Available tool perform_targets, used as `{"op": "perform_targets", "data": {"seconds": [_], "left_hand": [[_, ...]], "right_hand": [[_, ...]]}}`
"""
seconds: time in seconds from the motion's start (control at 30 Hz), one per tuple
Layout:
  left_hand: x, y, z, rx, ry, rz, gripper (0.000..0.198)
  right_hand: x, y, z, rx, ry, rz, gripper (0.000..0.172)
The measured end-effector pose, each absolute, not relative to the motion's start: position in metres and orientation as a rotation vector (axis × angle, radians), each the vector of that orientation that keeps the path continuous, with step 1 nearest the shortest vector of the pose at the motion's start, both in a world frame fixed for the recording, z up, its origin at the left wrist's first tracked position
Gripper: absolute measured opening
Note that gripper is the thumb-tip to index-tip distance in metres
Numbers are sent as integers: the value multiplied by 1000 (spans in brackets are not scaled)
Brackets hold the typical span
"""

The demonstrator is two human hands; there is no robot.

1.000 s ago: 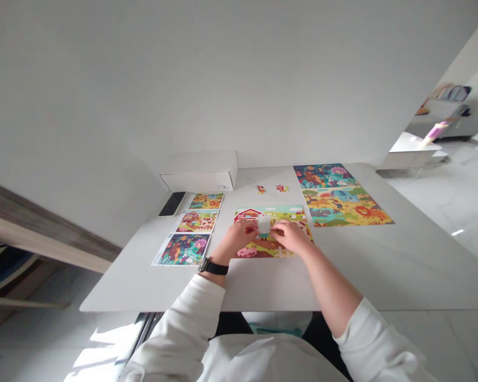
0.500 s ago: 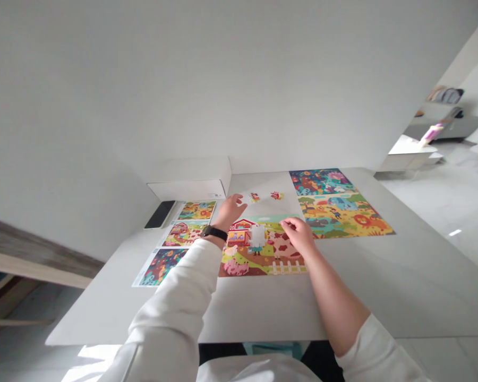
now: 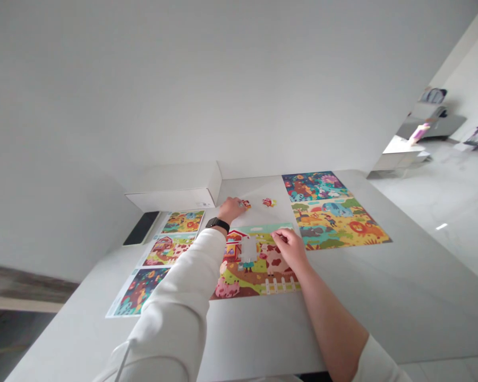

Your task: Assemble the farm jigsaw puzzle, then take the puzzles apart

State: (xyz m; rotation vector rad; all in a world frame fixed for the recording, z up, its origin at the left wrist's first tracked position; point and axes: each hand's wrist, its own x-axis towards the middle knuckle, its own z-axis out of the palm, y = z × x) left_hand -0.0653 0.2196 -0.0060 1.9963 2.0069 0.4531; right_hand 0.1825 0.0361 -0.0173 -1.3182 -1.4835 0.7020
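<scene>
Just above centre, the left hand (image 3: 231,209) touched the loose piece (image 3: 246,203) lying right of its fingertips; the right hand (image 3: 289,248) sat farther off, on the farm puzzle (image 3: 242,276) (neither grip showed clearly).

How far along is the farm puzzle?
Done: the farm puzzle is mostly assembled, and the larger animal puzzle to its right looks complete. In hand: the left hand is at a loose piece beyond the puzzle's far edge; whether the fingers grip it is unclear. The right hand rests on the puzzle. Left: a white gap beside the red barn, and a second loose piece lying on the table.
</scene>
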Motion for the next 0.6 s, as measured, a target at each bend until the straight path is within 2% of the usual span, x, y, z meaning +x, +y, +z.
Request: {"op": "perform_targets", "data": {"seconds": [0.13, 0.33, 0.43, 0.6], "left_hand": [[-65, 222, -5, 1959, 1949, 559, 46], [-62, 190, 12, 1886, 1741, 918, 17], [-64, 154, 20, 1795, 1533, 1065, 21], [-68, 70, 28, 1519, 1216, 1263, 38]], "right_hand": [[182, 35, -18, -1325, -1472, 710, 32], [183, 36, -19, -1346, -1508, 693, 32], [183, 36, -16, -1336, -1517, 671, 32], [180, 31, -11, -1284, -1581, 714, 34]]}}
